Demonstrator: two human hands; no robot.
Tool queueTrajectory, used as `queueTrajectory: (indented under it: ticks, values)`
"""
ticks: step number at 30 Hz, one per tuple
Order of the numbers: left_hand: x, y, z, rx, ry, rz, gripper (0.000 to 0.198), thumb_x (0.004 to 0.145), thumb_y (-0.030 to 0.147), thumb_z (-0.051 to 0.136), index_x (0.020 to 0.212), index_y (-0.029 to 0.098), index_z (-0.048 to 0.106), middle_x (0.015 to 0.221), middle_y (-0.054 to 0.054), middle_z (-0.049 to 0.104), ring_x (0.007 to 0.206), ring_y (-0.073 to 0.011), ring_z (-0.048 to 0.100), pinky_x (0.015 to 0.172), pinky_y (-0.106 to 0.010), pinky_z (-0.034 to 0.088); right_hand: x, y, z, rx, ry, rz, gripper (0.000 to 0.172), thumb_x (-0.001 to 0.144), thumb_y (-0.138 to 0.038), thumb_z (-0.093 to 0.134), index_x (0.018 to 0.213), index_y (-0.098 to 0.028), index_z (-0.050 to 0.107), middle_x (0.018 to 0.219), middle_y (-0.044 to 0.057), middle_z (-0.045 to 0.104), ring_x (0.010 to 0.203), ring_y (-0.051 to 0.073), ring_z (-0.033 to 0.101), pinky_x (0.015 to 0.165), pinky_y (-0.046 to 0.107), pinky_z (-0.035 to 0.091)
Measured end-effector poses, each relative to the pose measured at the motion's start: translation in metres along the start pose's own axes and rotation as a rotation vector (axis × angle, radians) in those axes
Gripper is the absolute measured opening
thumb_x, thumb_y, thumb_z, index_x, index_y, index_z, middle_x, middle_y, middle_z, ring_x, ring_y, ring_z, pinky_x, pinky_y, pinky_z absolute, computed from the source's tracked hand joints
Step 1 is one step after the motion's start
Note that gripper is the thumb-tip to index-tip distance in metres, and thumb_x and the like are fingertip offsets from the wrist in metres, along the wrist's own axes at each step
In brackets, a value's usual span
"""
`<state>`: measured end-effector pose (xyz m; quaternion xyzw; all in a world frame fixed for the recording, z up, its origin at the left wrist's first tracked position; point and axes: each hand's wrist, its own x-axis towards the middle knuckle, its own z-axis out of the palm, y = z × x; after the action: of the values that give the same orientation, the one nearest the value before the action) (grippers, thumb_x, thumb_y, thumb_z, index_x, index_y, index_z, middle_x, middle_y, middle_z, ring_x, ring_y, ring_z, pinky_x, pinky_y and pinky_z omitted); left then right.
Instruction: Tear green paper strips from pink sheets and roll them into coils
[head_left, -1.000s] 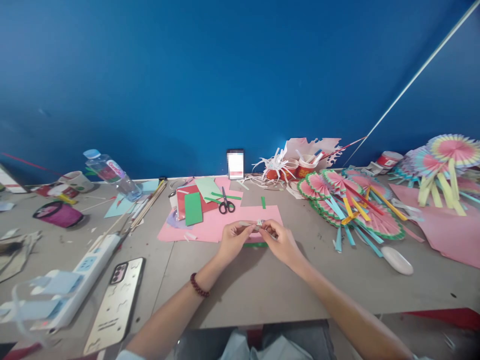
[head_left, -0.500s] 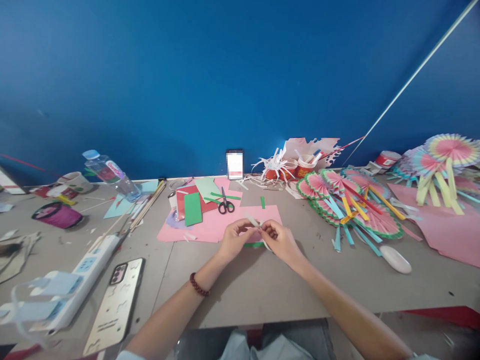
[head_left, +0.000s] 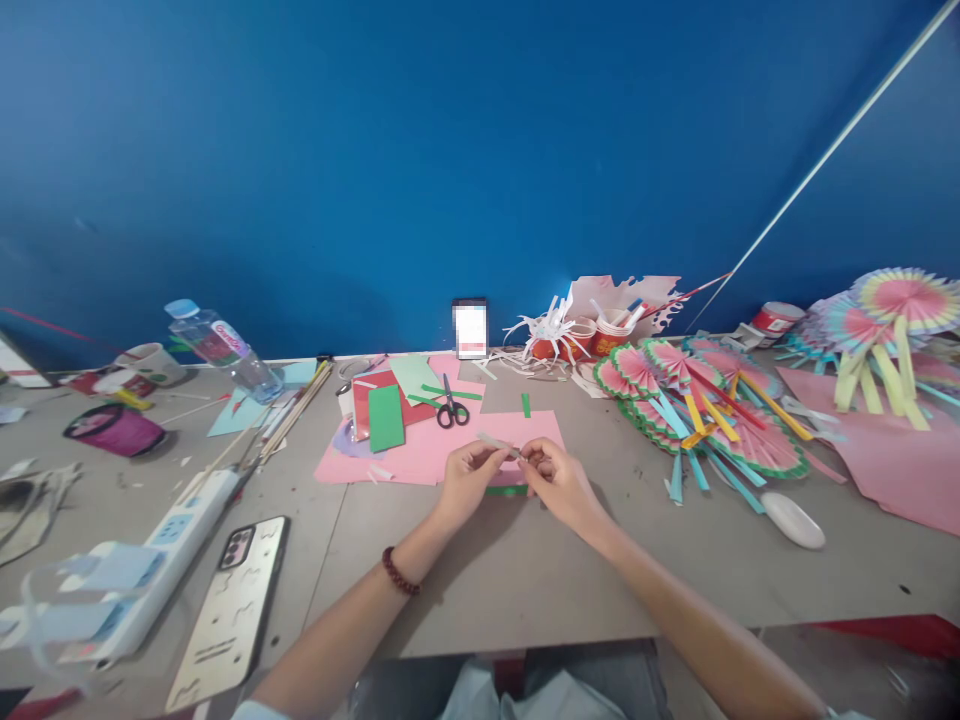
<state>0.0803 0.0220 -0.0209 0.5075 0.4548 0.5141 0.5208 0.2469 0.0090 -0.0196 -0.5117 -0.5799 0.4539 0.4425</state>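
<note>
Both my hands meet over the near edge of a pink paper sheet (head_left: 442,445) on the table. My left hand (head_left: 466,475) and my right hand (head_left: 559,478) each pinch an end of a thin white strip (head_left: 495,442) held between them. Just under my hands a green paper strip (head_left: 506,490) lies on the sheet. Black scissors (head_left: 451,405) rest farther back on the pink sheet, next to a green card (head_left: 386,417) and a red card (head_left: 367,400).
A phone (head_left: 229,605) and a white power strip (head_left: 142,580) lie at the near left. A water bottle (head_left: 217,345), wooden sticks (head_left: 292,410) and a pink bowl (head_left: 116,428) sit farther left. Folded paper fans (head_left: 697,410) with coloured strips, paper cups (head_left: 600,335) and a white oval object (head_left: 793,520) fill the right.
The white strip has shifted between my fingers, from sticking up and hanging below my right hand to lying more level. My hands stay in the same spot.
</note>
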Motion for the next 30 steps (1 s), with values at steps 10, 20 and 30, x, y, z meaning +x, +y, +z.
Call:
queueTrajectory:
  ticks: [10, 20, 30]
  values:
    - [0.0006, 0.0004, 0.0002, -0.024, -0.005, -0.042, 0.031, 0.074, 0.049, 0.082, 0.074, 0.019, 0.077, 0.081, -0.011, 0.079, 0.08, -0.0255, 0.074, 0.068, -0.034, 0.06, 0.0013, 0.0004, -0.0007, -0.032, 0.043, -0.051, 0.04, 0.08, -0.061, 0.066, 0.093, -0.023, 0.056, 0.064, -0.007, 0.047, 0.047, 0.011, 0.043, 0.046, 0.024, 0.037]
    - [0.0025, 0.0046, -0.0019, -0.082, -0.025, -0.072, 0.048, 0.072, 0.066, 0.079, 0.074, 0.018, 0.075, 0.077, -0.009, 0.078, 0.077, -0.0231, 0.074, 0.065, -0.03, 0.056, 0.0054, 0.0081, -0.0047, -0.045, 0.046, -0.068, 0.05, 0.079, -0.07, 0.068, 0.092, -0.022, 0.059, 0.066, -0.004, 0.054, 0.051, 0.014, 0.05, 0.051, 0.027, 0.04]
    - [-0.0008, 0.0025, 0.0009, 0.009, -0.056, 0.006, 0.029, 0.074, 0.047, 0.082, 0.077, 0.019, 0.076, 0.08, -0.007, 0.077, 0.075, -0.0213, 0.069, 0.073, -0.034, 0.057, 0.0037, 0.0049, -0.0019, -0.087, 0.059, -0.1, 0.046, 0.083, -0.067, 0.064, 0.09, -0.022, 0.061, 0.065, -0.003, 0.058, 0.051, 0.013, 0.052, 0.05, 0.026, 0.044]
